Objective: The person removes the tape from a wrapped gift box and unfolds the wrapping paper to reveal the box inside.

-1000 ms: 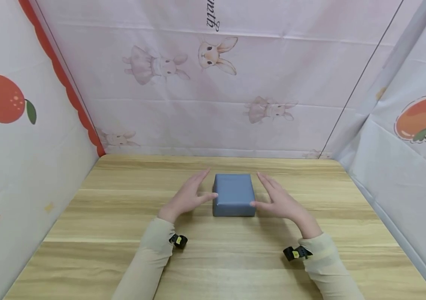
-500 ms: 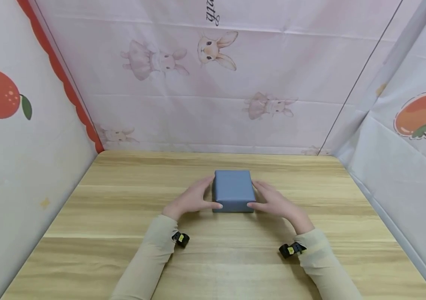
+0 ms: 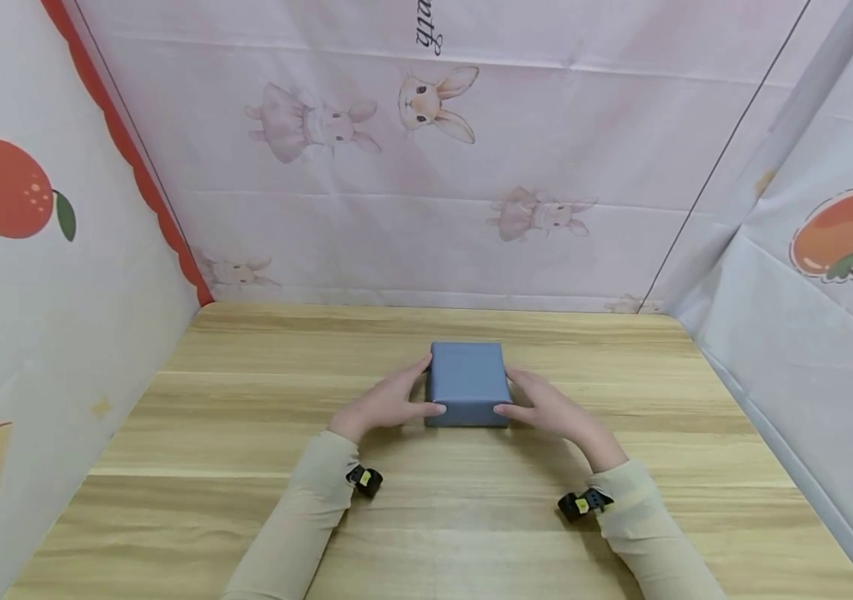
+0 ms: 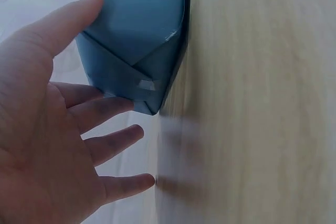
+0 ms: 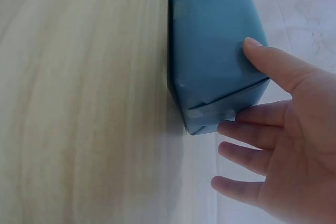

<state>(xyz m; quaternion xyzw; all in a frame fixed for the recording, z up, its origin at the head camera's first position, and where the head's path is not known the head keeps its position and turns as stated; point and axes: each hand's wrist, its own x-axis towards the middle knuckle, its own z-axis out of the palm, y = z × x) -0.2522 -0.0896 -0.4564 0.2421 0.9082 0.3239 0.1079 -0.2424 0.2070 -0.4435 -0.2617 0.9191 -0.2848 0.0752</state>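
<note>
The tabletop [image 3: 434, 537] loses its near edge below the head view, both sleeves [image 3: 294, 517] cut off there too, and the blue box's [image 3: 467, 373] underside, hidden!

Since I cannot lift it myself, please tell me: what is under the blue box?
The blue box rests on the wood-grain table; the patch directly beneath is covered and cannot be seen.

Wood-grain table [image 3: 441, 517], booth-like within 3 printed sheet walls [image 3: 366, 242].
</note>
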